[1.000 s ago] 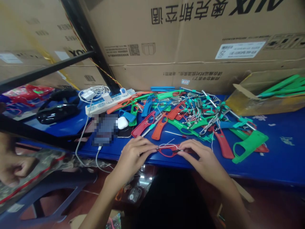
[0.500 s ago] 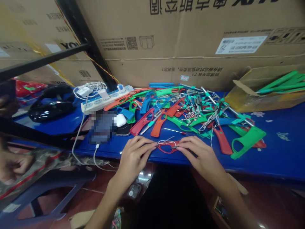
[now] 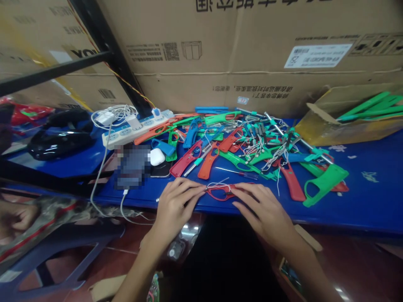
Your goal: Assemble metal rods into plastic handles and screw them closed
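Observation:
A red plastic lighter casing (image 3: 217,197) lies at the table's front edge, with a thin white wire (image 3: 215,183) looped over it and a small dark part in its trigger opening. My left hand (image 3: 179,199) pinches the casing's left end, thumb and index fingertips together. At the other end, my right hand (image 3: 262,205) has its fingertips over the casing while its thumb stands apart below. What lies under those right fingers is hidden. Just beyond the casing is a thin screwdriver (image 3: 237,173). Red, orange, green and blue lighter casings (image 3: 209,163) are heaped behind it.
White-wired small parts (image 3: 256,144) lie tangled in the heap. A cardboard box (image 3: 343,131) of green pieces stands right. On the left are a power strip (image 3: 138,128), a charging phone (image 3: 132,167) and a white earbud case (image 3: 156,157). Another person's hand (image 3: 17,218) shows far left.
My right thumb has come away from the index finger, loosening the pinch at the casing's right end. The left hand keeps its pinch. The view has shifted slightly.

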Demonstrator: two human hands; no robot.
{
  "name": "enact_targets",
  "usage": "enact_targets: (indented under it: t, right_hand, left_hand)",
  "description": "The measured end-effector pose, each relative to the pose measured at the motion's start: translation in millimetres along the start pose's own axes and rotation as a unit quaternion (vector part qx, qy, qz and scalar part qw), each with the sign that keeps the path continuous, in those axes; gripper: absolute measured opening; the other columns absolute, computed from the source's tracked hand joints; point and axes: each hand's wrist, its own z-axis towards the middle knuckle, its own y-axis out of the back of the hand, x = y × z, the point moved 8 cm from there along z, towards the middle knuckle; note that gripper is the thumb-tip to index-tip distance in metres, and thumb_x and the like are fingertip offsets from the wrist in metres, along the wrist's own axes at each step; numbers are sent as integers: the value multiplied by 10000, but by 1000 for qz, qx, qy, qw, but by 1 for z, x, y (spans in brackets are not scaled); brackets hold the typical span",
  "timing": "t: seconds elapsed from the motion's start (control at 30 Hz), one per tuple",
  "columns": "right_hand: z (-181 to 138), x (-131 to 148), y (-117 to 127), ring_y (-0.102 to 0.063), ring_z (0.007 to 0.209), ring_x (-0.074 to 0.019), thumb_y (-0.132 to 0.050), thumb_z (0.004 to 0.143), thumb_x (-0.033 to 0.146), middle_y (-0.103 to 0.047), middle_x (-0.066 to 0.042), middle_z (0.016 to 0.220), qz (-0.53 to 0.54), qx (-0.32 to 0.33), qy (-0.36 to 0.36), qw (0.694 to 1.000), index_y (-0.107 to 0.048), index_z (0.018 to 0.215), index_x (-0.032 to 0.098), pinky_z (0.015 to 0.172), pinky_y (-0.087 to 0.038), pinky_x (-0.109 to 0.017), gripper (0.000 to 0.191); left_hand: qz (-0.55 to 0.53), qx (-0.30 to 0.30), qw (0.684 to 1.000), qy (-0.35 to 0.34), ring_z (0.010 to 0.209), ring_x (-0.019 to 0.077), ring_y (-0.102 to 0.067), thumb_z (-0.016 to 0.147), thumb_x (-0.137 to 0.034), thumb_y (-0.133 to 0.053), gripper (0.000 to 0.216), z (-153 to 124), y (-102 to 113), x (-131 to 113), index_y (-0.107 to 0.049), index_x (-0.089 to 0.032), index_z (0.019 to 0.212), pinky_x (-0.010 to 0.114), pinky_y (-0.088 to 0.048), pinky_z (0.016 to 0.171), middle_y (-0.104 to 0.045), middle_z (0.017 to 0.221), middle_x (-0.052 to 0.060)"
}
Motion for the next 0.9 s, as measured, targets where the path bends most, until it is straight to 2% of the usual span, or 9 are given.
enact_targets:
  t: [0.17, 0.37, 0.47, 0.67, 0.9]
  right_hand:
    - [2, 10, -4, -639, 1102, -299, -476, 1066, 364, -658, -139, 1347, -71, 25, 48, 996, -631, 1351, 220, 870, -531, -468, 354]
    - [-5, 9, 1, -634, 1104, -292, -508, 1052, 235, -687, -135, 1336, -93, -27, 35, 995, -663, 1309, 166, 909, -513, -461, 308]
    - [-8, 12, 3, -641, 1073, -297, -538, 1040, 237, -691, -130, 1349, -111, -46, 40, 992, -686, 1261, 145, 897, -501, -462, 282]
    - [-8, 10, 1, -633, 1111, -298, -500, 1057, 297, -684, -122, 1361, -91, -34, 13, 995, -700, 1247, 151, 932, -500, -470, 312]
    - [-12, 3, -1, -636, 1049, -288, -497, 1060, 319, -658, -110, 1397, -44, -16, -16, 999, -601, 1392, 188, 946, -515, -499, 372]
  left_hand:
    - [1, 0, 1000, 3, 940, 190, -649, 978, -202, -671, 171, -1, 0, 1, -757, -267, 1111, 351, -459, 759, -780, 1036, 12]
    - [6, -8, 1000, 9, 935, 191, -653, 973, -189, -674, 169, -1, 1, 2, -762, -271, 1092, 349, -454, 757, -782, 1022, 6]
    - [2, -5, 1000, 9, 938, 187, -652, 969, -180, -677, 172, 0, 0, 1, -759, -265, 1094, 347, -457, 761, -781, 1024, 4]
    - [-6, 20, 1000, -7, 967, 200, -639, 979, -174, -660, 193, 1, -1, 0, -742, -250, 1136, 363, -477, 791, -770, 1075, 26]
    - [-24, 41, 998, -29, 966, 207, -643, 987, -195, -648, 192, 7, -3, 3, -743, -247, 1146, 385, -499, 838, -760, 1098, 42]
